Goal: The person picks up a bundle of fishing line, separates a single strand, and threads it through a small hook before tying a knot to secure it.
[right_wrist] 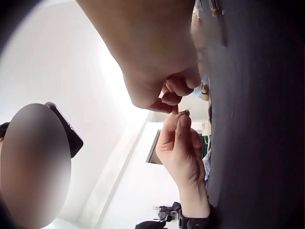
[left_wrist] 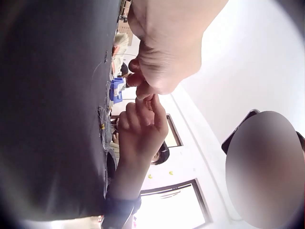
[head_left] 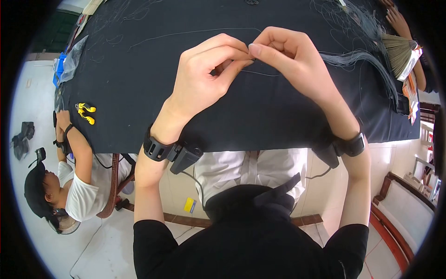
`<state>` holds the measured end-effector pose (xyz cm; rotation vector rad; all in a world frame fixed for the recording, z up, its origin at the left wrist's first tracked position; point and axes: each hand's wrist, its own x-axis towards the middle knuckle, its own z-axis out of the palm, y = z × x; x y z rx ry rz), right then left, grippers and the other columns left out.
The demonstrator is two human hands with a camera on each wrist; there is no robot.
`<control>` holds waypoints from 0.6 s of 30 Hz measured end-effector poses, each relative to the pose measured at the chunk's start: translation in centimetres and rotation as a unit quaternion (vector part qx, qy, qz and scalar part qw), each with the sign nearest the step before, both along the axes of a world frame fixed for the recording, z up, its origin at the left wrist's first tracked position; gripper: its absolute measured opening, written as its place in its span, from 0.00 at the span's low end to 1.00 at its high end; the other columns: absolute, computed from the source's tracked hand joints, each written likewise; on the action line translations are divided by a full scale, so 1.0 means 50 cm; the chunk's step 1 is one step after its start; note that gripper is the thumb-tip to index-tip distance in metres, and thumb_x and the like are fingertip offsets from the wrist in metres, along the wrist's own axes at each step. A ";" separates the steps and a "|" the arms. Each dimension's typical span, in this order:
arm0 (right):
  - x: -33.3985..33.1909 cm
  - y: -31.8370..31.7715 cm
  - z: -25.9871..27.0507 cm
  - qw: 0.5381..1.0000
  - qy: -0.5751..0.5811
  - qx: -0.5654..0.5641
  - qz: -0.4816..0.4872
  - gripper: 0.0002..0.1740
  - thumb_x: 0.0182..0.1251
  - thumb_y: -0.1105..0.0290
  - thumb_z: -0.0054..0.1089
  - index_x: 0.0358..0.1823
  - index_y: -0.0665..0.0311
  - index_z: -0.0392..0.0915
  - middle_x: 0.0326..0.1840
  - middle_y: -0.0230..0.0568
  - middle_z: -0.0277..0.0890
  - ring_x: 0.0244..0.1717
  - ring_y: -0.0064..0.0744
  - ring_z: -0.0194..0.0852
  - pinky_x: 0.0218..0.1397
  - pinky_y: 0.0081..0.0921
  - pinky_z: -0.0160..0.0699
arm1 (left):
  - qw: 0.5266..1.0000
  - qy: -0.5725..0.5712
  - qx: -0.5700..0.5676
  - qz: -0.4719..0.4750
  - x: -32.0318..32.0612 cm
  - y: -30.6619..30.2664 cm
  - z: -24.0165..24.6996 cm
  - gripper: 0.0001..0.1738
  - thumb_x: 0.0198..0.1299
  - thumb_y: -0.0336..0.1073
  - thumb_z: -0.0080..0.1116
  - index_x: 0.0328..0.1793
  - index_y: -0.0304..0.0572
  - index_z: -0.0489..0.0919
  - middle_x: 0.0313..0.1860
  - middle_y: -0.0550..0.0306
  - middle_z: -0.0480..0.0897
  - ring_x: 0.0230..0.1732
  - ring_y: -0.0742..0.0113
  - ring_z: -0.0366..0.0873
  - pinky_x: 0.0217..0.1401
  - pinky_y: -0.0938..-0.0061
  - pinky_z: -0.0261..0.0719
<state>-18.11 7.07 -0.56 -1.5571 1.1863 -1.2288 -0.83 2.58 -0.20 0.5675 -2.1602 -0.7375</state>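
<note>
Over the black cloth, my left hand (head_left: 202, 69) and right hand (head_left: 297, 60) meet fingertip to fingertip in the head view. The left thumb and forefinger pinch a tiny dark piece (right_wrist: 185, 113), seen at their tips in the right wrist view; its kind is too small to tell. A thin grey line (head_left: 200, 31) runs from the fingers out to the left, and a short length (head_left: 260, 73) trails below them. My right hand pinches the line at the same spot, thumb against curled fingers. Its fingertips partly hide the piece.
Loose grey strands (head_left: 357, 56) stretch right of my hands toward a fanned tan bundle (head_left: 398, 56). Yellow-handled pliers (head_left: 87, 113) lie at the left, near another person's hands (head_left: 64, 121). A further person's hand (head_left: 398, 21) is at the far right. The table's edge (head_left: 255, 149) runs before my lap.
</note>
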 end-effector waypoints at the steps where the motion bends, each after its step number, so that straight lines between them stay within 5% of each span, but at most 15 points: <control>1: -0.004 -0.001 0.002 1.000 -0.002 0.001 0.001 0.11 0.59 0.67 0.56 0.30 0.70 0.77 0.16 0.28 0.68 0.19 0.11 0.58 0.21 0.14 0.56 | 1.000 -0.007 0.003 -0.009 0.001 -0.001 0.001 0.06 0.47 0.18 0.59 0.31 0.34 0.80 0.32 0.60 0.79 0.21 0.76 0.72 0.21 0.85 0.69; 5: -0.009 -0.001 0.008 0.996 -0.051 0.067 0.018 0.11 0.63 0.63 0.53 0.28 0.63 0.74 0.14 0.18 0.53 0.16 0.08 0.43 0.19 0.14 0.38 | 0.999 -0.014 0.016 -0.036 0.006 -0.001 0.003 0.06 0.49 0.18 0.57 0.33 0.33 0.81 0.35 0.58 0.79 0.22 0.78 0.74 0.21 0.87 0.70; 8: -0.009 -0.002 0.010 0.988 -0.091 0.117 0.029 0.11 0.63 0.63 0.53 0.28 0.62 0.73 0.13 0.17 0.50 0.15 0.08 0.39 0.18 0.15 0.35 | 0.999 0.020 0.031 -0.035 0.001 0.004 0.002 0.06 0.46 0.19 0.60 0.31 0.35 0.81 0.32 0.60 0.80 0.20 0.79 0.72 0.20 0.86 0.68; 11: -0.020 -0.006 0.008 0.978 -0.119 0.164 0.055 0.12 0.60 0.62 0.54 0.31 0.64 0.78 0.18 0.22 0.63 0.19 0.10 0.52 0.21 0.12 0.49 | 0.997 0.048 0.043 -0.034 0.001 0.007 0.002 0.06 0.45 0.19 0.62 0.30 0.35 0.81 0.31 0.60 0.80 0.19 0.80 0.71 0.20 0.87 0.67; 18: -0.013 -0.010 -0.008 0.989 -0.048 0.131 0.048 0.13 0.61 0.62 0.53 0.33 0.66 0.79 0.22 0.27 0.70 0.23 0.14 0.62 0.25 0.13 0.59 | 0.995 0.064 0.068 -0.034 0.008 0.008 0.005 0.06 0.51 0.18 0.57 0.34 0.32 0.81 0.37 0.54 0.79 0.21 0.79 0.73 0.20 0.89 0.69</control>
